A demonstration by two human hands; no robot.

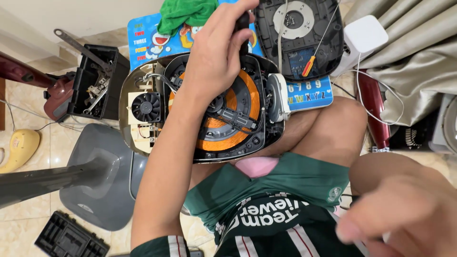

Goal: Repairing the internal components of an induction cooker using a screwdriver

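Left hand (216, 52) clamped on black tool handle (243, 23), over opened induction cooker (204, 107).

Cooker directly under the hand, resting across the lap, orange coil (247, 102) and fan (146, 107) exposed. Likely bulky, rigid shell but fragile inside; better gripped by the outer rim, clear of coil and wiring. Right hand (404, 214) blurred near camera, well apart; cannot tell whether closed or holding anything.
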